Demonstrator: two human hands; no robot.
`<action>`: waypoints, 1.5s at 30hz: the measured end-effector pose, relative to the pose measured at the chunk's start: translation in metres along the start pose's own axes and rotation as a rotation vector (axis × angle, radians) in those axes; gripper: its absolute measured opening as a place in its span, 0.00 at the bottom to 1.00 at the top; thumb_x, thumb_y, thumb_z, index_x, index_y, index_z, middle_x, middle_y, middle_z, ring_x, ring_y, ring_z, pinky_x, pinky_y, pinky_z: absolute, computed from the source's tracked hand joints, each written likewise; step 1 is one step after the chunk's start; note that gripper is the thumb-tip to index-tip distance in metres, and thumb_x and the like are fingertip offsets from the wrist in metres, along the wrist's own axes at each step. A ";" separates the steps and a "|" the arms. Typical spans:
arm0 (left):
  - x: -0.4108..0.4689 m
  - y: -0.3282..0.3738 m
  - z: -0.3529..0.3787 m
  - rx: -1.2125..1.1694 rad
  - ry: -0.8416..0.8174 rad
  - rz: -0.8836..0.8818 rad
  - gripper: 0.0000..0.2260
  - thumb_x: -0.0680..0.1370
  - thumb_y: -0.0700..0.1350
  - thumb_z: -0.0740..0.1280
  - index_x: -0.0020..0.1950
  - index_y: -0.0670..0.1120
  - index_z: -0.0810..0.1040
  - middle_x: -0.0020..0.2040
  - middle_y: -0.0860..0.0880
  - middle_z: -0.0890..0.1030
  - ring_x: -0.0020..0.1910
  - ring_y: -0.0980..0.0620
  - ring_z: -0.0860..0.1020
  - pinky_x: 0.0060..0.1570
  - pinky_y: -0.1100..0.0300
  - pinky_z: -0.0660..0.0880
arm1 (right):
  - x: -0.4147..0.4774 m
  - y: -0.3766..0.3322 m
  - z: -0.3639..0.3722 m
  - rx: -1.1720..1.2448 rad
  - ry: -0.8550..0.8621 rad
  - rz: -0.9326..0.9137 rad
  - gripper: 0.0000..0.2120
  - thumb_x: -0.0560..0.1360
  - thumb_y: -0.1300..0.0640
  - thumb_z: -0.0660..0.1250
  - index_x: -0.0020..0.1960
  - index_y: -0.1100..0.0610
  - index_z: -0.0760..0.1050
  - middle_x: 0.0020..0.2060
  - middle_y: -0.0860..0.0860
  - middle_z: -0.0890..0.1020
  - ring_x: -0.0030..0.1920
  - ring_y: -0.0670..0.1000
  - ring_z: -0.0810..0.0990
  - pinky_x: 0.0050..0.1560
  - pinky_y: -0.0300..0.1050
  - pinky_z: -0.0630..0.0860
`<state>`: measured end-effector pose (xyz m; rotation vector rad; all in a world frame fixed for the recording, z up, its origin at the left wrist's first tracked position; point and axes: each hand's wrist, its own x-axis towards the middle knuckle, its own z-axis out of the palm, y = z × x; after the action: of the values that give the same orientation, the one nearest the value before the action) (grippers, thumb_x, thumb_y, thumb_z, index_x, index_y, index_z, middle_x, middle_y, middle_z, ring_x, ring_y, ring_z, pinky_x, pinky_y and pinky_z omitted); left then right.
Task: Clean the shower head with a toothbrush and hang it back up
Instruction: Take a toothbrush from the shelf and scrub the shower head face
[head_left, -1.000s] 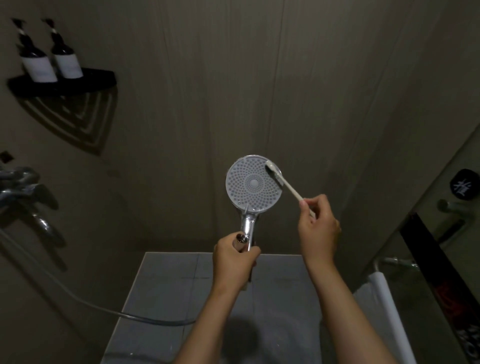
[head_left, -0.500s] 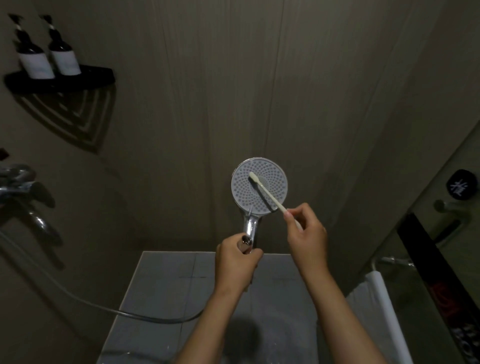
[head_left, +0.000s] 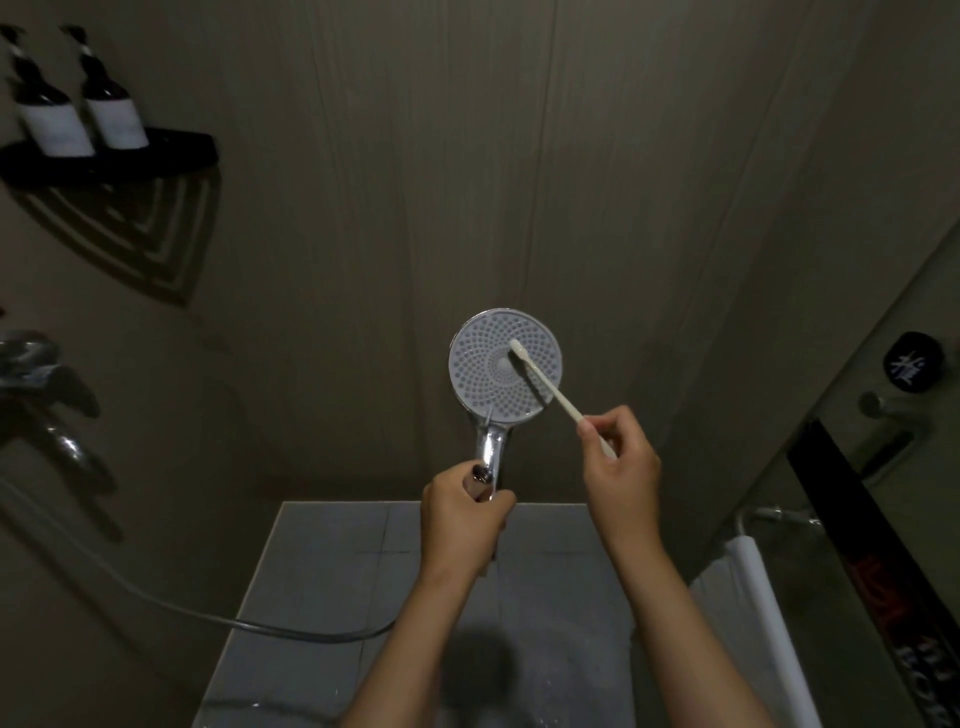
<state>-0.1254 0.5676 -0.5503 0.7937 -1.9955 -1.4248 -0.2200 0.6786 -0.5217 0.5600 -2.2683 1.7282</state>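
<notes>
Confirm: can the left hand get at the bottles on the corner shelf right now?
Probably not as is: the left hand grips the shower head by its handle, so it is busy. The bottles sit far up-left, though nothing blocks the way.

- left hand (head_left: 462, 501) fisted round the shower head (head_left: 483, 374) handle, forearm reaching forward;
- right hand (head_left: 621, 460) held higher, pinching the toothbrush (head_left: 548, 385) end, forearm alongside

The shower head (head_left: 483, 384), a round grey dotted face on a chrome handle, stands upright in the left hand (head_left: 460, 514). The cream toothbrush (head_left: 549, 388), pinched by the right hand (head_left: 621, 457), slants up-left, its bristles touching the face near the centre.
</notes>
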 end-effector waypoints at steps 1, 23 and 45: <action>-0.001 0.000 0.000 0.009 0.006 0.004 0.11 0.62 0.40 0.67 0.29 0.41 0.65 0.22 0.49 0.69 0.24 0.51 0.71 0.19 0.53 0.68 | -0.002 0.000 0.001 0.007 -0.025 0.002 0.09 0.76 0.59 0.65 0.38 0.55 0.71 0.27 0.45 0.72 0.29 0.39 0.71 0.30 0.37 0.66; -0.002 0.014 -0.004 0.024 0.006 -0.030 0.12 0.65 0.35 0.68 0.28 0.46 0.68 0.22 0.50 0.71 0.25 0.49 0.74 0.23 0.61 0.68 | -0.010 0.014 -0.001 0.051 -0.159 0.069 0.13 0.75 0.59 0.67 0.33 0.50 0.69 0.26 0.42 0.75 0.29 0.39 0.70 0.31 0.37 0.66; 0.017 0.021 -0.011 -0.232 -0.123 -0.146 0.08 0.74 0.39 0.70 0.38 0.42 0.72 0.32 0.41 0.74 0.25 0.53 0.79 0.30 0.62 0.74 | 0.016 0.001 -0.028 0.354 -0.204 0.337 0.18 0.74 0.58 0.68 0.29 0.55 0.66 0.21 0.45 0.61 0.23 0.44 0.57 0.24 0.38 0.54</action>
<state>-0.1321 0.5539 -0.5260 0.7770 -1.8471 -1.7906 -0.2362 0.7036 -0.5084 0.4543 -2.3069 2.3657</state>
